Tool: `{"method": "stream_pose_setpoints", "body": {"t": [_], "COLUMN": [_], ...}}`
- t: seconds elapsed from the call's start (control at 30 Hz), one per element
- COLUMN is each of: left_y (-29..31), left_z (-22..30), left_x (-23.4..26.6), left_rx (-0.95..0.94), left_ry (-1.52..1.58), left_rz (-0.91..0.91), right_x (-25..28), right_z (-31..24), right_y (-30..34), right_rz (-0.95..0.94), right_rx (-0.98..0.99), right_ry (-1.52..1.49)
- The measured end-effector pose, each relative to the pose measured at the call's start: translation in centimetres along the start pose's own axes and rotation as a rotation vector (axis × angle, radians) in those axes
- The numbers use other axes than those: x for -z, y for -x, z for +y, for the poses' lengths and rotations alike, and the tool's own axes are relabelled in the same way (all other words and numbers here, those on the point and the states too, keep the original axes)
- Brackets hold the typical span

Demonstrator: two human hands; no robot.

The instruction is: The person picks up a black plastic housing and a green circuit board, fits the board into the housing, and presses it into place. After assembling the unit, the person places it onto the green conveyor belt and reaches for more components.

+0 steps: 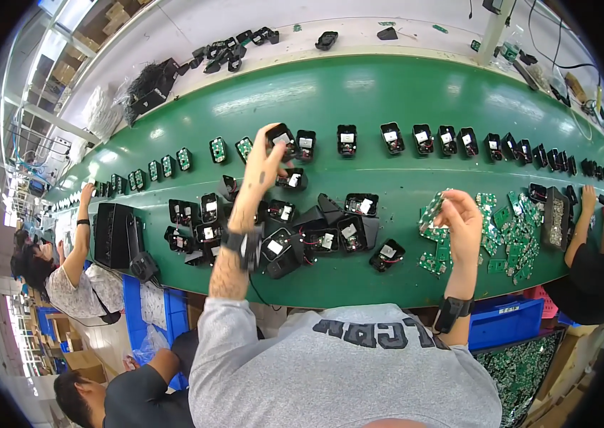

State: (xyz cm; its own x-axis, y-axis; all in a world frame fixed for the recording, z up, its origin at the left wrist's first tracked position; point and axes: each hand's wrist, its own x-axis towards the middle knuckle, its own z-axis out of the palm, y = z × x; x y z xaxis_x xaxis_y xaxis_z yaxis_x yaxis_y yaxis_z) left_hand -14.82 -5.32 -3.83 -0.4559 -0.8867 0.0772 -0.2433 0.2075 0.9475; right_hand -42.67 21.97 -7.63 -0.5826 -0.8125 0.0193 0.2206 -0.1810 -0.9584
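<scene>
My left hand (265, 160) reaches out over the far side of the green bench and grips a small black plastic housing (282, 135) with a white part inside. Right beside it stands another open black housing (305, 143), and one more (292, 179) lies just below the fingers. My right hand (463, 217) is raised at the right, pinching a small green circuit board (432, 208) between thumb and fingers. Under and beside that hand spreads a loose heap of green circuit boards (516, 232). Between my arms sits a cluster of open black housings (352, 232) with red wires.
A long row of black housings (392, 138) runs across the green bench (302, 93). Those at the left hold green boards (217, 149). A large black box (116, 235) stands at the left. Co-workers' arms (80, 221) (581, 221) reach in from both sides. Blue crates (505, 322) stand below.
</scene>
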Motion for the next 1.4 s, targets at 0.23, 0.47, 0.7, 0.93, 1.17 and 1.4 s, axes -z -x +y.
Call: {"method": "stream_pose_setpoints", "body": {"t": [0.23, 0.47, 0.7, 0.93, 1.17, 1.4], "left_y": [10.3, 11.1, 11.1, 10.9, 10.9, 11.6], "left_z": [6.7, 7.3, 6.6, 6.5, 5.6, 5.4], "left_x": [-9.3, -10.8, -11.7, -12.1, -12.6, -12.4], "left_rx": [0.066, 0.106, 0.094, 0.108, 0.008, 0.378], "left_ry": [0.216, 0.203, 0.212, 0.231, 0.166, 0.656], "left_rz": [-0.137, -0.218, -0.249, -0.183, -0.182, -0.383], "right_x": [-6.1, -6.3, -6.4, -6.4, -7.5, -7.3], "right_z": [-0.1, -0.4, -0.7, -0.9, -1.5, -1.0], "right_y": [1.5, 1.3, 1.3, 1.4, 2.4, 2.3], "right_rz": [-0.246, -0.262, -0.221, -0.291, -0.137, -0.036], "right_rx": [-0.066, -0.098, -0.135, -0.170, -0.038, 0.492], "right_ry": [-0.315, -0.347, -0.298, -0.200, 0.019, 0.554]}}
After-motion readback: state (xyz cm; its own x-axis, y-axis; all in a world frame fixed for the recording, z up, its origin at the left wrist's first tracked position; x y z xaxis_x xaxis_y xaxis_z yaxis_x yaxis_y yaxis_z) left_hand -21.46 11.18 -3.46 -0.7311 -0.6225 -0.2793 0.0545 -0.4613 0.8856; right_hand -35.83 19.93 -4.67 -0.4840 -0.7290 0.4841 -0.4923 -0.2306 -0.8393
